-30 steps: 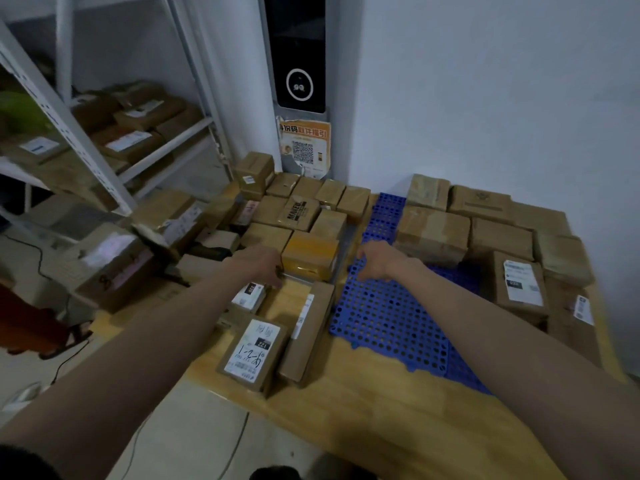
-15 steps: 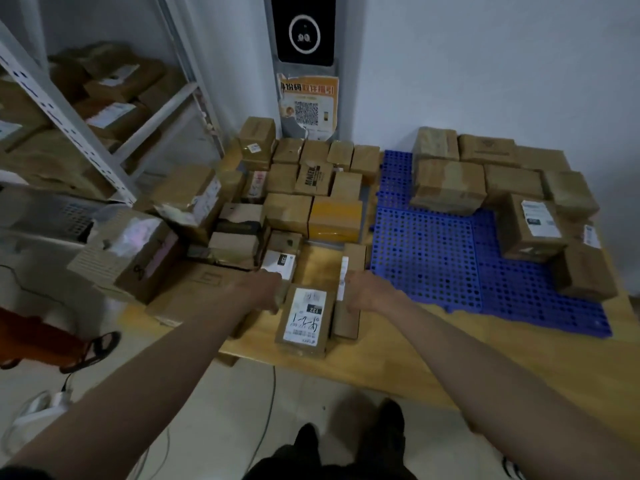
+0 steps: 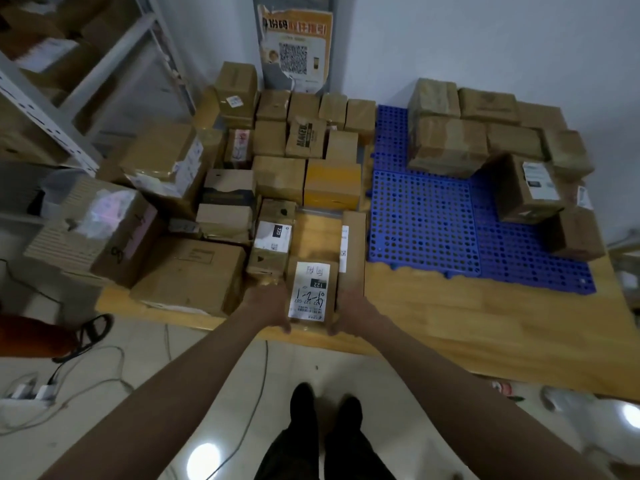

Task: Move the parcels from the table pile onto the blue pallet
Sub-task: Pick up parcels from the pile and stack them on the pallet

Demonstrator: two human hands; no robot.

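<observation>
A person stood at a wooden table (image 3: 450,317), seen from above through a head camera, both bare forearms reaching forward and down. The left hand (image 3: 268,306) and right hand (image 3: 349,311) clasped opposite long sides of a small labelled parcel (image 3: 311,289) at the near edge of the table, fingers curled round its lower corners and thumbs along its sides; whether it had left the tabletop could not be told. The parcel sat at the front of the pile of cardboard boxes (image 3: 277,157) covering the left half of the table, just beside a long narrow box (image 3: 353,251) on its right. The blue pallet (image 3: 426,220) lay to the right, its far and right edges lined with parcels already placed (image 3: 450,143) and its near left area bare. To do this step well, the person would probably need to keep even pressure from both sides, lift straight up so the narrow box was not dragged along, then carry the parcel to the right and set it flat on the bare part of the pallet, snug against the placed ones.
</observation>
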